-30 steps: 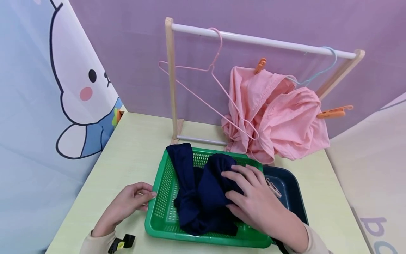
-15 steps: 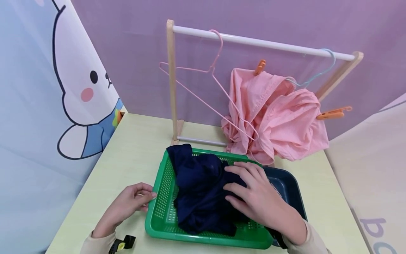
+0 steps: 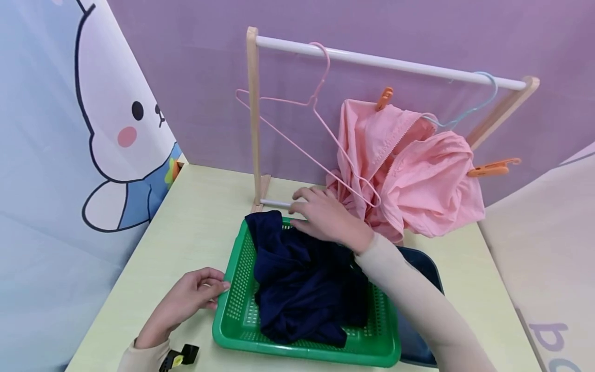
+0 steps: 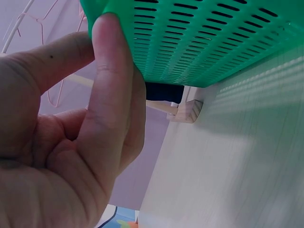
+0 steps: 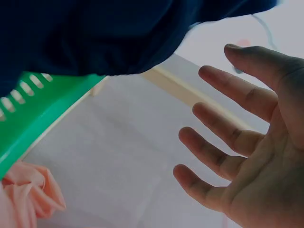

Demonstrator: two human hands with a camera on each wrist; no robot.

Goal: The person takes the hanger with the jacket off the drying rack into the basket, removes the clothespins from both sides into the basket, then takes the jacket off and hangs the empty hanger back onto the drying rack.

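Observation:
A green plastic basket (image 3: 307, 352) with slotted walls stands on the table, a crumpled navy garment (image 3: 307, 284) inside it. One end of the cloth hangs over the basket's back left corner. My left hand (image 3: 192, 294) pinches the basket's left rim between thumb and fingers; the left wrist view shows the fingertips on the green wall (image 4: 180, 42). Over the basket's back edge is my right hand (image 3: 325, 214), holding nothing. In the right wrist view its fingers (image 5: 209, 152) are spread and apart from the navy cloth (image 5: 109, 38).
Behind the basket stands a rack with a white rail (image 3: 390, 62) and wooden posts. A pink hanger (image 3: 318, 98) hangs from it, as does a pink zipped garment (image 3: 427, 181) on a blue hanger (image 3: 469, 111), with orange clothespins (image 3: 494, 168). A dark tray (image 3: 420, 261) sits partly under my right sleeve.
My right hand has left the navy garment and moved back and left over the basket's far edge. The cloth lies more spread out. My left hand stays at the rim.

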